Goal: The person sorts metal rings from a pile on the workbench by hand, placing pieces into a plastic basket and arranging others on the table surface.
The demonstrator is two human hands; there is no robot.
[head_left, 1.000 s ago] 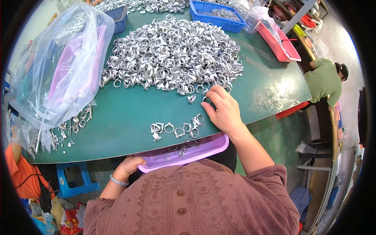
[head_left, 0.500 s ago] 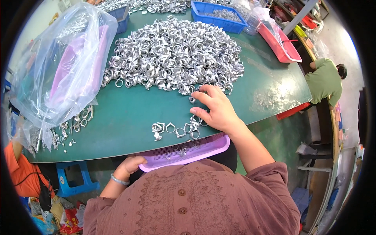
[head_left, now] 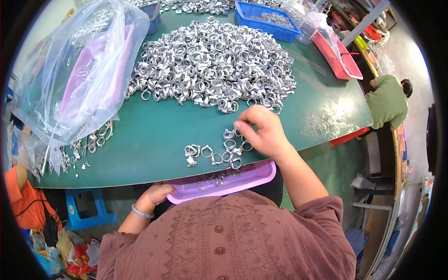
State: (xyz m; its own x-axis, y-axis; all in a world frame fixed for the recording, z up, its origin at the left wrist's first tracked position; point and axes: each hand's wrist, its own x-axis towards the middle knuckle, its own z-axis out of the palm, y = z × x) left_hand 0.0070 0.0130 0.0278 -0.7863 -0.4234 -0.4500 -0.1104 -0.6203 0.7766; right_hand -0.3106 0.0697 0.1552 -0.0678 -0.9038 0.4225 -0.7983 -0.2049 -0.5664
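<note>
Many silver metal rings lie heaped in a large pile [head_left: 210, 65] on the green table. My right hand [head_left: 263, 133] is between that pile and the table's near edge, its fingers curled in and its thumb bent toward them. Beside its fingertips are a few loose rings [head_left: 229, 134], and what the fingers hold, if anything, is hidden. Several more loose rings [head_left: 206, 150] are spread close to the edge. My left hand [head_left: 161, 193] grips the left end of a purple mesh-bottomed basket [head_left: 252, 178], held against the table edge at my front. A few rings [head_left: 219, 180] are inside it.
A clear plastic bag [head_left: 100, 88] covers a pink tray at the left, with metal scraps [head_left: 74, 158] near it. Blue [head_left: 268, 21] and red [head_left: 338, 58] bins stand farther back. One person in green [head_left: 388, 100] sits right; another's orange sleeve [head_left: 30, 203] shows left.
My right hand has drawn back from the pile's near edge, its fingers curling in. One or two rings have come nearer with it. My left hand keeps hold of the basket.
</note>
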